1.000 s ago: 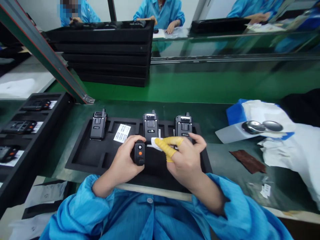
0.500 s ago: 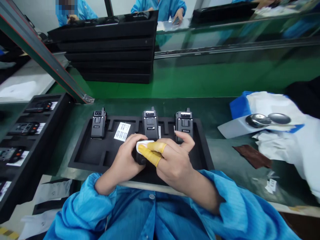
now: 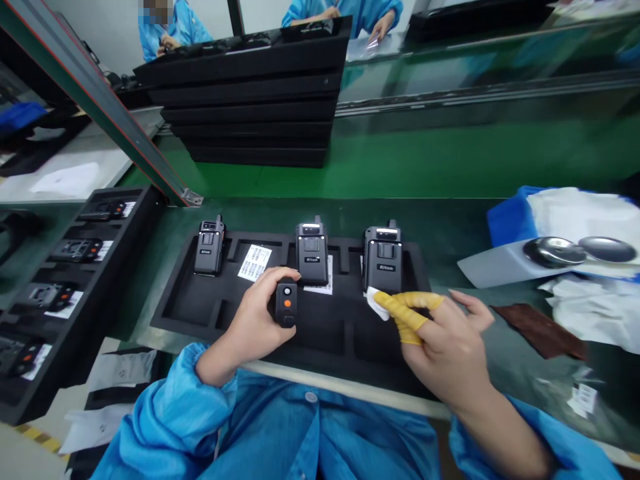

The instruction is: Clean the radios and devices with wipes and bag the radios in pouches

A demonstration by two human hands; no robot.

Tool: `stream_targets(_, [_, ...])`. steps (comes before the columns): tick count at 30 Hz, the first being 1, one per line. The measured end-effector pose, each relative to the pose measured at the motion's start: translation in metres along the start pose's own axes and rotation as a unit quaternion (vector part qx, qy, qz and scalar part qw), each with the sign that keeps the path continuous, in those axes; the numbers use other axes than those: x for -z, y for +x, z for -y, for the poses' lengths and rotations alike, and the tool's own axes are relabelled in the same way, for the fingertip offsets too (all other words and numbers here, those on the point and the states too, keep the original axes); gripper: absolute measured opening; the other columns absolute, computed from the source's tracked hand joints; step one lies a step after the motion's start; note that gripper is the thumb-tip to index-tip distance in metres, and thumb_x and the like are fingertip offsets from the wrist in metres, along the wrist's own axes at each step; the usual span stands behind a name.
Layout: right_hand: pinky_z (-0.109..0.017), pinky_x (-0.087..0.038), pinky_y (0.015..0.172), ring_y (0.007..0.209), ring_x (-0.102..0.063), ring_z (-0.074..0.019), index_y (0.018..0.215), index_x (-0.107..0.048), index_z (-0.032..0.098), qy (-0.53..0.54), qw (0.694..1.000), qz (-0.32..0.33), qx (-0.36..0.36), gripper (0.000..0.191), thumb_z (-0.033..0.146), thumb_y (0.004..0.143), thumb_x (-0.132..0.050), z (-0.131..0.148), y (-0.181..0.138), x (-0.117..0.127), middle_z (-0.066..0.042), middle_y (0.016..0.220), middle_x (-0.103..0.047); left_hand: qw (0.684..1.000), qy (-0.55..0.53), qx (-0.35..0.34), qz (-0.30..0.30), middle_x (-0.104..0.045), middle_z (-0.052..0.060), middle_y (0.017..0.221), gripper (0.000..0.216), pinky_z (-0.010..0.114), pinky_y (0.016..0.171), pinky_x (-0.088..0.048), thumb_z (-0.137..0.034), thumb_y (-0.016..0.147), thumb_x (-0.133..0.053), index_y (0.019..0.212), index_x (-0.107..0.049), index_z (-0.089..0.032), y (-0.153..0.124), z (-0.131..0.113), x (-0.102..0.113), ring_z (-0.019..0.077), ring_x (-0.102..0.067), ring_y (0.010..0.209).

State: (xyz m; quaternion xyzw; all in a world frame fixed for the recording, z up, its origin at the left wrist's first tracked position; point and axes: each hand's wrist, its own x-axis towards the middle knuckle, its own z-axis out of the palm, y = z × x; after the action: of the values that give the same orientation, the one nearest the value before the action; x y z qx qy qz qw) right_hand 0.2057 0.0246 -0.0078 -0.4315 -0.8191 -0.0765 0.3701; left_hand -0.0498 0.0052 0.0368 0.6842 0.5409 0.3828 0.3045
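Note:
My left hand (image 3: 257,317) grips a black handheld radio (image 3: 287,305) by its edges, its end with an orange button and a white-ringed round spot turned toward me. My right hand (image 3: 445,333), with yellow finger cots on some fingers, pinches a small white cloth (image 3: 377,304) to the right of that radio, apart from it. Just beyond the cloth stands a black radio (image 3: 383,260) marked Riton. Two more, a middle radio (image 3: 312,257) and a left radio (image 3: 209,250), rest in the black foam tray (image 3: 167,308). A white label sheet (image 3: 255,262) lies between those two.
To the left is another foam tray (image 3: 95,287) holding several devices. Black trays (image 3: 260,107) are stacked at the back. On the right are a blue box (image 3: 510,220) with white cloths, a metal tin (image 3: 555,252) and a brown cloth (image 3: 540,330). Co-workers sit across the bench.
My right hand has moved away to the right with the white cloth, off the radio in my left hand. The orange button end now shows. The whole view has shifted slightly.

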Motion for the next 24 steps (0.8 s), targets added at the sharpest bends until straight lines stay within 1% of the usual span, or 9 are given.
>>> stream_targets(3, [-0.043, -0.034, 0.083, 0.065, -0.053, -0.0149, 0.072, -0.065, 0.024, -0.024, 1.0, -0.009, -0.013, 0.026, 0.004, 0.074, -0.048, -0.012, -0.016, -0.001, -0.001, 0.076, -0.06, 1.0, 0.005, 0.004, 0.002, -0.061, 0.006, 0.115, 0.057, 0.036, 0.096, -0.046, -0.001, 0.058, -0.054, 0.111, -0.053, -0.021, -0.001, -0.001, 0.0, 0.0213, -0.057, 0.112])
stream_targets(6, [-0.043, -0.036, 0.082, 0.064, -0.051, -0.0153, 0.073, -0.065, 0.023, -0.021, 1.0, -0.018, -0.013, 0.022, 0.006, 0.076, -0.05, -0.017, -0.025, -0.003, -0.002, 0.072, -0.058, 0.999, 0.026, 0.019, -0.009, -0.062, 0.006, 0.116, 0.056, 0.036, 0.097, -0.045, -0.005, 0.061, -0.058, 0.114, -0.053, -0.02, 0.001, -0.001, 0.005, 0.0212, -0.058, 0.112])
stream_targets(8, [-0.042, -0.037, 0.081, 0.064, -0.051, -0.0155, 0.072, -0.065, 0.023, -0.011, 1.0, -0.019, -0.011, 0.022, 0.007, 0.076, -0.05, -0.019, -0.028, -0.004, -0.002, 0.071, -0.057, 0.997, 0.05, 0.055, -0.013, -0.064, 0.007, 0.115, 0.06, 0.037, 0.097, -0.046, -0.013, 0.063, -0.065, 0.121, -0.052, -0.018, 0.01, 0.0, 0.014, 0.0224, -0.06, 0.108])
stream_targets(11, [-0.043, -0.037, 0.082, 0.064, -0.051, -0.0156, 0.071, -0.066, 0.024, 0.004, 1.0, -0.023, -0.005, 0.024, 0.006, 0.075, -0.05, -0.019, -0.028, -0.005, -0.002, 0.073, -0.058, 0.983, 0.123, 0.133, -0.025, -0.067, 0.012, 0.111, 0.078, 0.038, 0.089, -0.05, -0.035, 0.063, -0.074, 0.132, -0.045, -0.012, 0.036, 0.0, 0.032, 0.026, -0.065, 0.1])
stream_targets(14, [-0.042, -0.036, 0.081, 0.064, -0.052, -0.0156, 0.076, -0.068, 0.025, 0.012, 0.999, -0.033, -0.011, 0.028, 0.006, 0.074, -0.049, -0.018, -0.028, -0.007, -0.002, 0.073, -0.058, 0.939, 0.29, 0.178, -0.045, -0.069, 0.016, 0.103, 0.089, 0.039, 0.081, -0.051, -0.051, 0.067, -0.069, 0.137, -0.039, -0.005, 0.069, 0.001, 0.045, 0.032, -0.065, 0.096])
stream_targets(16, [-0.041, -0.037, 0.082, 0.066, -0.053, -0.0155, 0.078, -0.069, 0.026, 0.011, 0.999, -0.034, -0.024, 0.029, 0.005, 0.074, -0.049, -0.016, -0.028, -0.008, -0.001, 0.073, -0.059, 0.895, 0.395, 0.204, -0.039, -0.069, 0.019, 0.096, 0.089, 0.04, 0.078, -0.05, -0.053, 0.071, -0.065, 0.137, -0.035, -0.001, 0.086, 0.005, 0.047, 0.0354, -0.065, 0.094])
stream_targets(18, [-0.041, -0.037, 0.084, 0.066, -0.053, -0.0148, 0.078, -0.068, 0.025, 0.007, 0.999, -0.035, -0.037, 0.028, 0.005, 0.074, -0.048, -0.013, -0.028, -0.008, -0.001, 0.073, -0.06, 0.859, 0.46, 0.225, -0.014, -0.068, 0.021, 0.093, 0.085, 0.04, 0.076, -0.05, -0.052, 0.074, -0.062, 0.135, -0.036, 0.001, 0.098, 0.01, 0.044, 0.0371, -0.065, 0.093])
stream_targets(21, [-0.041, -0.036, 0.087, 0.069, -0.054, -0.0141, 0.076, -0.067, 0.023, 0.009, 0.998, -0.039, -0.054, 0.03, 0.002, 0.072, -0.046, -0.01, -0.027, -0.007, -0.001, 0.077, -0.062, 0.839, 0.498, 0.219, 0.02, -0.064, 0.024, 0.103, 0.071, 0.041, 0.078, -0.049, -0.052, 0.078, -0.059, 0.128, -0.046, -0.003, 0.102, 0.013, 0.035, 0.0379, -0.063, 0.096])
stream_targets(24, [-0.04, -0.036, 0.087, 0.071, -0.055, -0.0138, 0.071, -0.064, 0.021, 0.011, 0.997, -0.043, -0.056, 0.027, 0.001, 0.072, -0.046, -0.008, -0.026, -0.007, -0.001, 0.077, -0.061, 0.834, 0.53, 0.152, -0.002, -0.056, 0.026, 0.115, 0.062, 0.043, 0.081, -0.048, -0.051, 0.083, -0.054, 0.125, -0.05, -0.006, 0.098, 0.004, 0.021, 0.0402, -0.058, 0.105])
